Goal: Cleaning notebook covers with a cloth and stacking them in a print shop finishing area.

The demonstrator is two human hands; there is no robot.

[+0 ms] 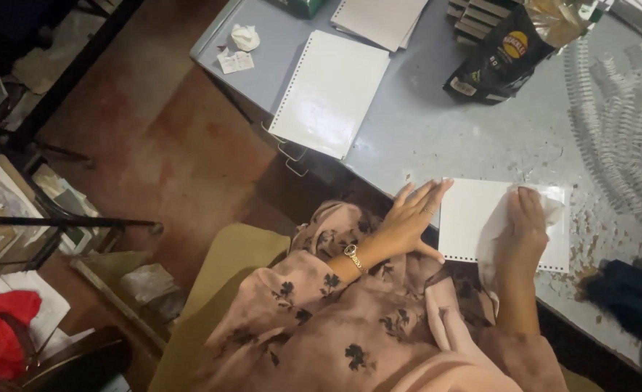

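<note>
Closest in, the left hand (pixel 410 218) is lying flat at the near edge of the grey worktop (pixel 437 123), fingers (pixel 428 193) stretched out straight and together, fingertips touching the left side of a white punched sheet (pixel 473 218) — not gripping anything, just pressing. The right hand (pixel 522 225) is resting on top of that same sheet with its fingers curled down over a white cloth (pixel 491 232), holding it against the sheet — the cloth is hanging off the near edge of the worktop. The sheet is sitting right at the near edge, its row of punched holes running along the side nearest the person. Further back on the left, a bigger white punched cover (pixel 332 93) is lying partly over the worktop's edge, with a few wire loops (pixel 289 154) sticking out beneath it. Beyond that there's a crumpled bit of paper (pixel 244 36), and off to the right a black snack bag (pixel 496 59) and rows of spiral binding wire (pixel 618 131).
</note>
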